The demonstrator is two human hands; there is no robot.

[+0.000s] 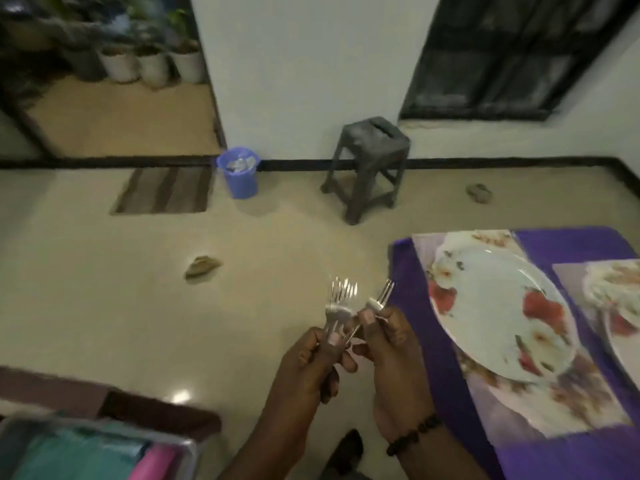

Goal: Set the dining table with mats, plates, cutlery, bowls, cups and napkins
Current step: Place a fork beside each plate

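My left hand (311, 362) grips a bunch of metal forks (341, 296), tines up, over the floor just left of the table. My right hand (391, 348), with a dark bead bracelet at the wrist, pinches a single fork (382, 296) beside the bunch. To the right, the table wears a purple cloth (436, 341). On it lies a floral mat (571, 403) carrying a white plate (495, 306) with red flower prints. A second mat and plate (620, 327) are cut off by the right edge.
A grey plastic stool (370, 161) stands by the wall, a blue bin (239, 171) and a striped doormat (164, 190) to its left. A tray with teal and pink cloths (86, 452) sits at the bottom left. Small objects lie on the tiled floor.
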